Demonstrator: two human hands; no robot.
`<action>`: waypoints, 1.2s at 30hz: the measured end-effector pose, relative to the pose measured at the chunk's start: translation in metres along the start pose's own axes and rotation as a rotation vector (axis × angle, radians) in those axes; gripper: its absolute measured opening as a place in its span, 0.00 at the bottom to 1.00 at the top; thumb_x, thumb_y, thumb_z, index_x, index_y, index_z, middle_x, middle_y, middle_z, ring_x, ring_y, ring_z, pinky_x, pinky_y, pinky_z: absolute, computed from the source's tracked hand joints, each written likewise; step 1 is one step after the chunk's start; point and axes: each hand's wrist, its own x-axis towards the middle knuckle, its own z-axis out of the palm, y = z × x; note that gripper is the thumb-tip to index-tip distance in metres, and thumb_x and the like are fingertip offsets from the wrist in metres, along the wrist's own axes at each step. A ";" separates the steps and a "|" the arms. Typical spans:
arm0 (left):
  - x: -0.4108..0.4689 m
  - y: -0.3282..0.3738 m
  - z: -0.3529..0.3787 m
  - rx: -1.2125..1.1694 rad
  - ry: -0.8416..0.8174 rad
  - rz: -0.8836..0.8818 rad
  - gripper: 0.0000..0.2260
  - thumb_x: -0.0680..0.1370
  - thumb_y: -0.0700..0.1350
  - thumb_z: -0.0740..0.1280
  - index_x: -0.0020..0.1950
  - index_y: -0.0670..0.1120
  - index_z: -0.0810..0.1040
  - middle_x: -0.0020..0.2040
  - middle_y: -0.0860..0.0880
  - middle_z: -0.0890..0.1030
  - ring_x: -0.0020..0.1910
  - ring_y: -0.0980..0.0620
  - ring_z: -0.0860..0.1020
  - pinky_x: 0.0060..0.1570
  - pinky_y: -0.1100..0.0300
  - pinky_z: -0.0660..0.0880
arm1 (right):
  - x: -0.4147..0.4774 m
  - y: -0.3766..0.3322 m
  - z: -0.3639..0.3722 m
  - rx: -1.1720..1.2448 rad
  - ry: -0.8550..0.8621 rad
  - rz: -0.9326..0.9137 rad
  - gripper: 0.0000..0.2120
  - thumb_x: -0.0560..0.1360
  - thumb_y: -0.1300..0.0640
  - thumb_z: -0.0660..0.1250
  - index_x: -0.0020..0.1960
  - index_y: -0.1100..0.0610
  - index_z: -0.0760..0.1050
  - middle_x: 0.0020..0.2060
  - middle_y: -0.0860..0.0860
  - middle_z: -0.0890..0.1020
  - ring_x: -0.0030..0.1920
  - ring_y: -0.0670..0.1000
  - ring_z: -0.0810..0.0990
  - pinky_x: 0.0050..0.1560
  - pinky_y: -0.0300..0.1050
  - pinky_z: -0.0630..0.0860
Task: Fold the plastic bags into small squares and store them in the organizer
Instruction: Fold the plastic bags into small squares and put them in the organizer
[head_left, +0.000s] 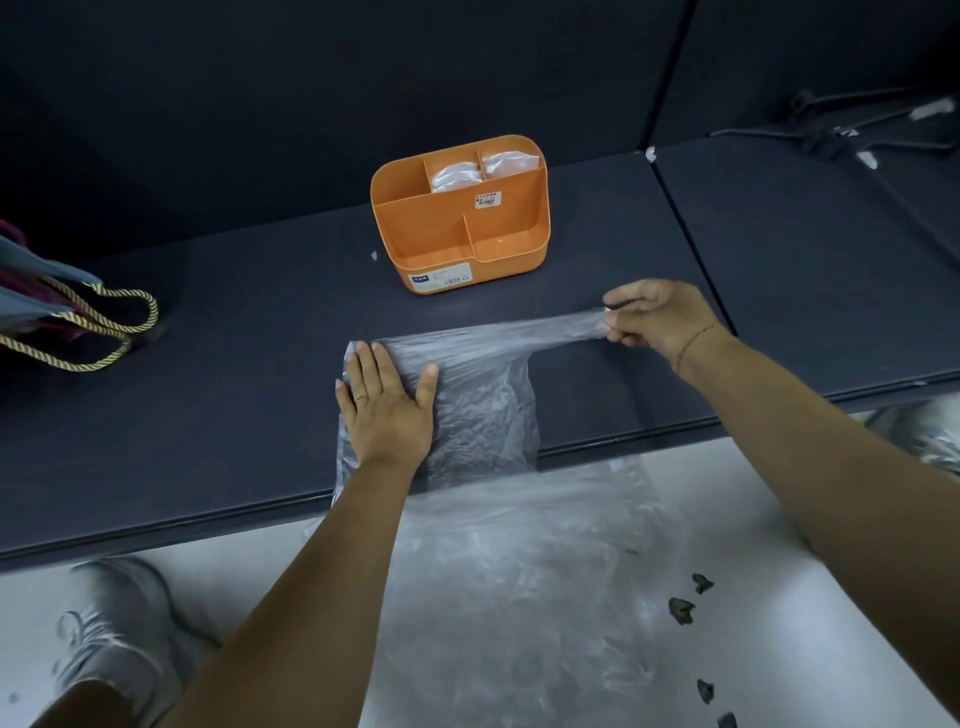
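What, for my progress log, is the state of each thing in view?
Clear crinkled plastic bag: unfolded, draped over dark shelf edge, handle stretched rightward.
Left hand: flat, pressing the bag.
Right hand: fingers pinching the stretched handle.
Orange plastic compartment organizer: upright, folded bags in two rear compartments.

Clear, crinkled plastic bag (483, 410) lies spread under left fingers (371, 364), its handle stretched to pinching right fingers (623, 299); orange organizer (457, 218) stands beyond.
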 end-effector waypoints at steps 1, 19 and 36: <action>0.001 0.002 0.000 -0.008 0.000 -0.026 0.38 0.79 0.65 0.42 0.80 0.42 0.40 0.81 0.45 0.40 0.79 0.49 0.37 0.75 0.50 0.34 | 0.003 0.002 0.005 0.001 0.054 -0.006 0.09 0.74 0.67 0.69 0.52 0.59 0.79 0.35 0.54 0.83 0.34 0.45 0.81 0.37 0.32 0.76; 0.019 -0.013 -0.005 0.090 0.037 0.084 0.33 0.82 0.62 0.42 0.80 0.44 0.41 0.81 0.48 0.41 0.79 0.51 0.38 0.75 0.49 0.33 | 0.057 -0.002 0.039 -0.307 0.432 -0.125 0.08 0.78 0.63 0.63 0.53 0.58 0.79 0.47 0.51 0.82 0.46 0.45 0.77 0.45 0.29 0.69; -0.019 -0.042 0.004 0.127 0.066 0.303 0.34 0.76 0.60 0.29 0.80 0.49 0.41 0.80 0.51 0.40 0.78 0.56 0.37 0.74 0.50 0.33 | -0.079 0.034 0.169 -1.137 -0.145 -0.428 0.31 0.82 0.40 0.42 0.78 0.52 0.35 0.77 0.50 0.35 0.76 0.51 0.33 0.75 0.53 0.33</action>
